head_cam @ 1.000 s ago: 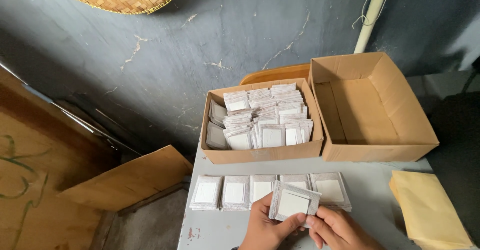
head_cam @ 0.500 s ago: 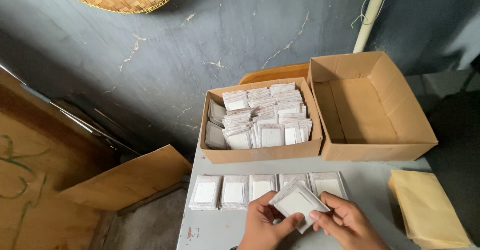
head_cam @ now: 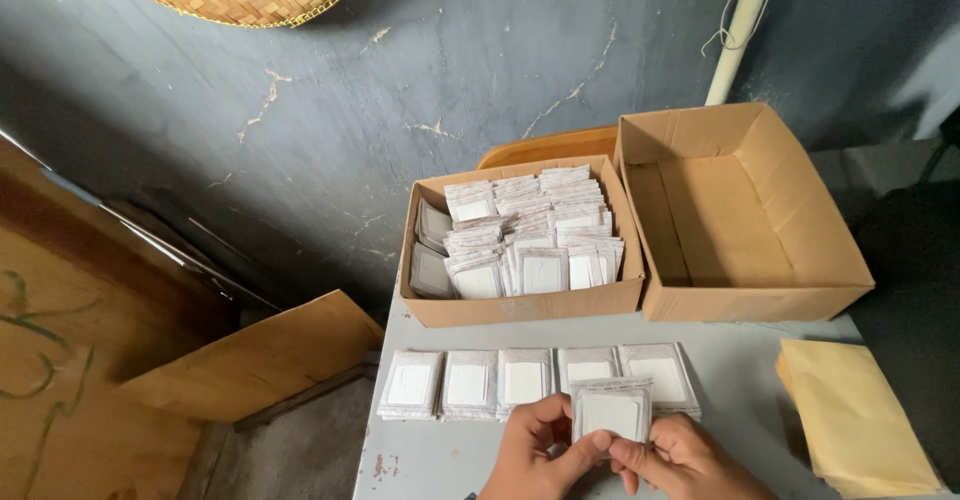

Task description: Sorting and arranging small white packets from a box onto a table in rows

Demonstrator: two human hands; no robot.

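While upright, packet stack (head_cam: 611, 412) | left hand (head_cam: 532, 452), right hand (head_cam: 682, 460) pinching

On the table (head_cam: 740, 380), a row of five sachet piles (head_cam: 535, 380) lies side by side near the front edge, and behind it stand two cardboard boxes touching each other: the left box (head_cam: 520, 305) packed with sachets (head_cam: 530, 230), the right box (head_cam: 745, 305) beside it. A stack of envelopes (head_cam: 855, 415) lies at the table's right end, well right of the row. In front of the row, the left hand (head_cam: 535, 455) and right hand (head_cam: 685, 465) hold one sachet (head_cam: 611, 412) upright between them, above the table's near edge.
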